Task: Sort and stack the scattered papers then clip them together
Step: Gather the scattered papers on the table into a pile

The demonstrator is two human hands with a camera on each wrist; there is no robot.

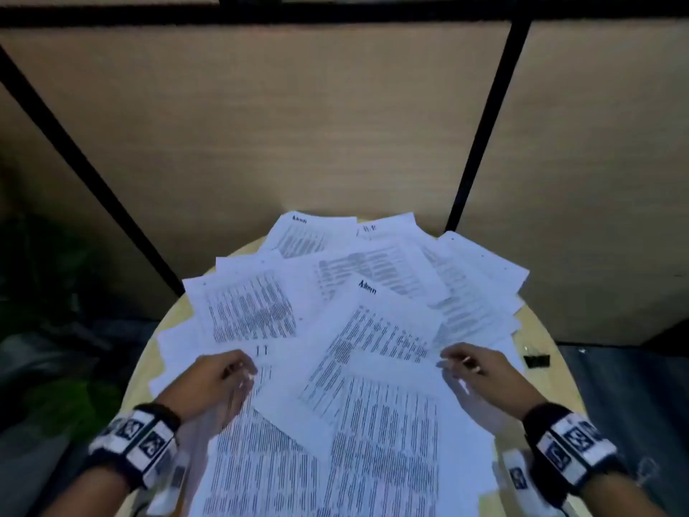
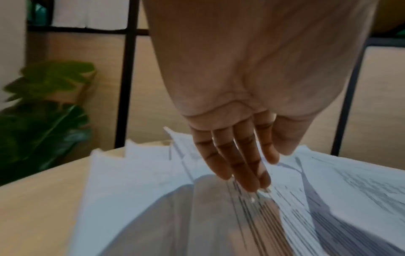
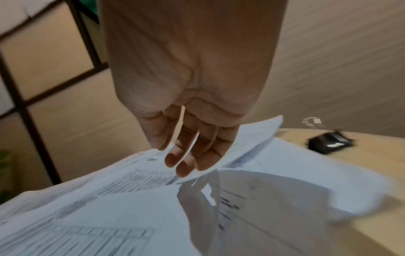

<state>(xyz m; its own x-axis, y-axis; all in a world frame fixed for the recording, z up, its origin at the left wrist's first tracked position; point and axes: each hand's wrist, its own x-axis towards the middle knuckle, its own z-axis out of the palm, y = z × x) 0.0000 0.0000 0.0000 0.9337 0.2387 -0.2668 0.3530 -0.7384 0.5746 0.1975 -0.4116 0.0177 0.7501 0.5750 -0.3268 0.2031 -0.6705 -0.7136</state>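
— Across the round pale wooden bench (image 1: 551, 371) lie the scattered white printed papers (image 1: 373, 330), overlapping at all angles; why so loose?

— Not yet sorted, I judge. They fan outward, so each sheet's heading shows for picking.

— And the black binder clip (image 1: 537, 360)?

— Parked at the right rim, apart from the sheets, likely waiting for the finished stack.

— What of the hands?

— The left hand (image 1: 220, 382) is released, its fingers (image 2: 238, 166) straight, their tips touching a sheet. The right hand (image 1: 473, 371) is grasping: a lifted sheet's edge (image 3: 247, 138) passes between thumb and fingers, raised off the pile.
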